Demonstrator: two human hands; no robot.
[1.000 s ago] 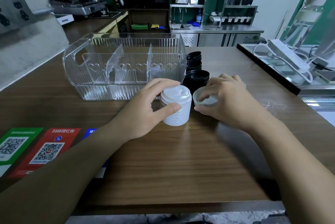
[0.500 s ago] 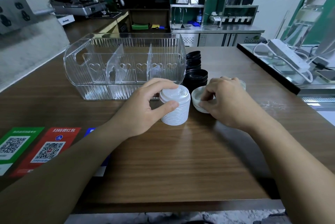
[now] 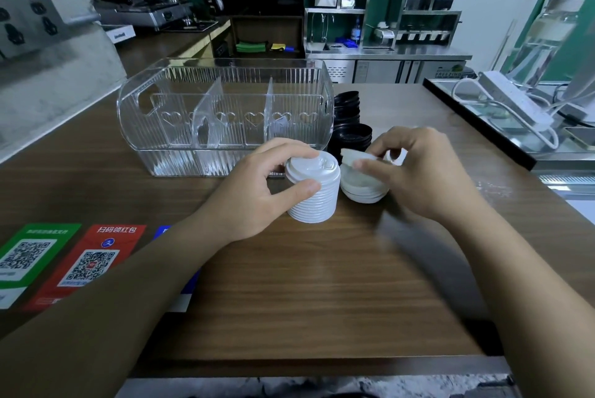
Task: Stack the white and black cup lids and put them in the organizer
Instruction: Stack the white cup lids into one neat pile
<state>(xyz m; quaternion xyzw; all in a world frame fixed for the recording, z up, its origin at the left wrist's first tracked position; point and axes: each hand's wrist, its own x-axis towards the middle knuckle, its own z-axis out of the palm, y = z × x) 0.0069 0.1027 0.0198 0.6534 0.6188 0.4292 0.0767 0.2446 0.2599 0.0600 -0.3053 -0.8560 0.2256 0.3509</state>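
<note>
The right hand is blurred, and it hides the far side of the small pile of upturned white plastic lids under it. The single white lid in its fingers is also blurred. The clear ribbed plastic organizer covers part of the stacked black plastic lids near the counter's far edge. Both forearms are cut off by the bottom edge.
</note>
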